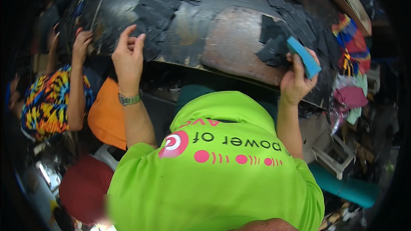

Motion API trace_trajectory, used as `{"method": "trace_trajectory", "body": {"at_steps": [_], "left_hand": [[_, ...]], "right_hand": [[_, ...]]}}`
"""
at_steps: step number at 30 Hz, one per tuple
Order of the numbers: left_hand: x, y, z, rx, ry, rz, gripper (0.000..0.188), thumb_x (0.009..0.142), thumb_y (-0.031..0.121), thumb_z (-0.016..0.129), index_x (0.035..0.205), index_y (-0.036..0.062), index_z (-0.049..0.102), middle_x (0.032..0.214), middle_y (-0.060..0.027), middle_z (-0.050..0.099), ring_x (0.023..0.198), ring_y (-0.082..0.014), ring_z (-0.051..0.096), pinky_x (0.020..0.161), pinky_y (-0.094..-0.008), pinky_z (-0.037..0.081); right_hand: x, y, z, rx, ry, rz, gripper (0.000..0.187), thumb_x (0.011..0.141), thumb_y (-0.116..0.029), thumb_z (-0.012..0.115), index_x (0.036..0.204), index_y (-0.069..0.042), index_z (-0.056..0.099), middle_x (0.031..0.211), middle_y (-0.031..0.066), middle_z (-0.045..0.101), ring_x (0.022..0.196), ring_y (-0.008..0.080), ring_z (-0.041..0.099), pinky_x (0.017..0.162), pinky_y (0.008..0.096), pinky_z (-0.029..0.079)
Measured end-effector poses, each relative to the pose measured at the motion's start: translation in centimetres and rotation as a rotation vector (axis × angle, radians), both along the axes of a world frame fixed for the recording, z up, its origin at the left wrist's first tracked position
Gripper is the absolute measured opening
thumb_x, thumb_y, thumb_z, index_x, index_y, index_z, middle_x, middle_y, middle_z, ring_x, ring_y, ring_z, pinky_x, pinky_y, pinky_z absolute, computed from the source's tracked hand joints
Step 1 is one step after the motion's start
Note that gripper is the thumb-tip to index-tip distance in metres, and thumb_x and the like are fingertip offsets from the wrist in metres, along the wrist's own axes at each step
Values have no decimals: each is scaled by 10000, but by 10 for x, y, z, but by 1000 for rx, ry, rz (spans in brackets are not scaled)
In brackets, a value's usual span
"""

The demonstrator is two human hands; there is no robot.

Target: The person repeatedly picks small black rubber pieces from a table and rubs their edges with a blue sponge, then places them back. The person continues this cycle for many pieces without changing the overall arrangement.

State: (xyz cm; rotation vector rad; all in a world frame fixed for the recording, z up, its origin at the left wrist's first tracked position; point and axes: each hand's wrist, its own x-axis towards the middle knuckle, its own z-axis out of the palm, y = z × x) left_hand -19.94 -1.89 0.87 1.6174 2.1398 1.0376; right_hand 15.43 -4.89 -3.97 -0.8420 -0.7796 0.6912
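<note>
The left hand (pixel 127 55) is raised at the near edge of the table (pixel 239 38), thumb and forefinger pressed together as if pinching something small, though what lies between them cannot be made out; the other fingers curl loosely above. A metal wristwatch (pixel 129 99) sits on that wrist. The fingertips reach just to a heap of black cut pieces (pixel 154 21) that lie overlapping on the dark, worn table top.

The right hand (pixel 296 79) is closed around a blue block (pixel 305 57), gripping its near end with thumb on one side and fingers wrapped over the other; the block tilts up and to the right from the hand. It is held at the right part of the table, touching or just beside another cluster of black pieces (pixel 274 40) that rests on a bare, rust-brown patch (pixel 235 42) of the surface.

The person wears a bright green shirt (pixel 214 175) with pink and dark print, filling the near middle of the view.

On the left, another person's hand (pixel 81 42) rests on the table edge, the arm coming from a multicoloured patterned sleeve (pixel 47 102). An orange cap (pixel 107 115) shows between the two people. At the far right hang colourful cloths (pixel 353 47), and a teal seat (pixel 346 188) stands lower right.
</note>
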Motion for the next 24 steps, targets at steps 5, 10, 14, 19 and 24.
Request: {"method": "trace_trajectory", "body": {"at_steps": [5,10,14,19,24], "left_hand": [[83,17,9,145,-276,-590,238,848,102,693,1078,46,671,826,-50,649,713,-89,589,643,-225,466],[173,24,-9,228,-107,-944,306,767,178,758,1040,66,678,879,-93,637,836,-230,610,735,-313,488],[195,28,-20,272,19,-872,373,710,239,789,1022,72,674,873,-86,623,858,-273,586,782,-361,471],[194,30,-28,185,0,-913,345,691,227,796,979,69,689,834,-64,636,810,-262,588,751,-351,467],[195,30,-31,90,-191,-887,242,712,156,786,904,40,695,798,-87,676,730,-206,646,675,-310,504]], "right_hand": [[3,2,2,28,76,40,340,836,86,646,1158,22,554,1020,138,637,801,173,634,751,299,539],[6,1,1,14,109,49,335,841,76,645,1158,19,549,1010,135,638,794,172,636,750,299,539],[7,0,0,-4,109,36,331,845,69,644,1157,17,548,1005,129,637,785,164,633,747,296,537],[7,1,1,-14,123,43,325,846,69,642,1153,15,554,1014,123,634,781,154,627,745,295,536],[9,1,2,-9,153,89,297,855,53,638,1140,17,563,1000,114,635,773,150,611,732,301,518]]}}
